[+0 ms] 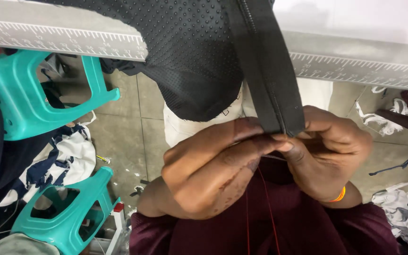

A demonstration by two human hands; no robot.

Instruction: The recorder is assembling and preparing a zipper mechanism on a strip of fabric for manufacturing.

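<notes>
- Hands meeting at the lower end of a black zipper strip, which is hanging off the ruled table edge beside black mesh fabric.
- Left hand is pinching the strip's end, fingers curled.
- Right hand is clamping it from the other side.
- Red thread is trailing below; a hard tug would likely snap it or snag it on the zipper teeth.

ruled table edge; draped black mesh fabric
</notes>
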